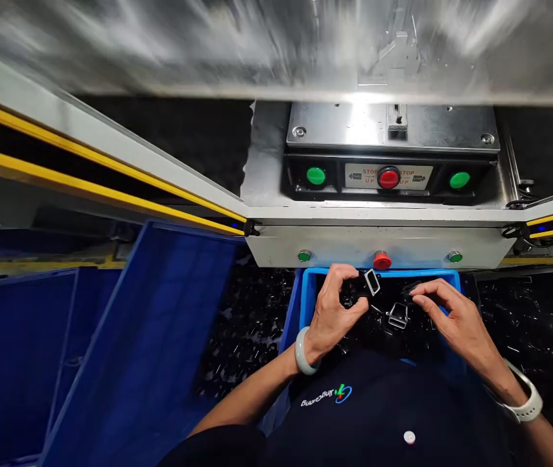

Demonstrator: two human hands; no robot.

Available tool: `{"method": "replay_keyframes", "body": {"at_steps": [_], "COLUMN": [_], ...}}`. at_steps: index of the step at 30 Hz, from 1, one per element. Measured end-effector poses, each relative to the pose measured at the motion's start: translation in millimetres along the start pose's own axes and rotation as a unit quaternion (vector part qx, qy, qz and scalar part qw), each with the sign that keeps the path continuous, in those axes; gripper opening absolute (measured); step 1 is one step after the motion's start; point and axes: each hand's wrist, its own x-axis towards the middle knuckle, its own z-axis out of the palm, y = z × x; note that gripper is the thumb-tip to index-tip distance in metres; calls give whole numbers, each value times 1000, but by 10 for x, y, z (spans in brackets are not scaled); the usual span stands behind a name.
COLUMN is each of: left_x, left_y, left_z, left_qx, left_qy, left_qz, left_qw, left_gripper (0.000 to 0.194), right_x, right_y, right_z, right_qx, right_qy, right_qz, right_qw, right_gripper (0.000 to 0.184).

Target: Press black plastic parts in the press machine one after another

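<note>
Over a blue bin [306,295], my left hand [333,314] curls its thumb and fingers around a small black part with a silver rectangular rim [372,283]. The rim faces right, and much of the black body is hidden by the fingers or lost against the dark background. My right hand [454,321] is pinched at the bin's right side; a dark bit shows at its fingertips, too unclear to name. Between the hands, lower down, lies another silver-rimmed part [397,315] among dark pieces in the bin.
Ahead stands a machine with green buttons [316,176], a red button [389,178] and a metal plate [339,126]. Its front panel has a red stop knob [382,260]. Yellow-edged guards [111,175] flank it. A blue panel [159,324] and dark parts [533,331] lie around the bin.
</note>
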Motion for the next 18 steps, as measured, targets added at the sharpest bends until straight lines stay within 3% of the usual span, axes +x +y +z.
{"method": "replay_keyframes", "body": {"at_steps": [5, 9, 14, 18], "left_x": [45, 60, 75, 72], "left_y": [67, 45, -24, -61], "left_z": [18, 49, 85, 120], "left_qx": [4, -32, -121, -142], "left_qy": [8, 15, 10, 19], "left_qz": [26, 15, -46, -69], "left_qw": [1000, 999, 992, 987], "left_gripper": [38, 39, 37, 35], "right_x": [95, 185, 164, 117], "right_y": [-315, -385, -303, -246], "right_z": [158, 193, 170, 251], "right_qx": [92, 84, -59, -182], "right_qy": [66, 121, 94, 85], "right_qz": [-30, -61, -145, -225], "right_qw": [993, 987, 983, 953], "right_gripper": [25, 15, 39, 52]}}
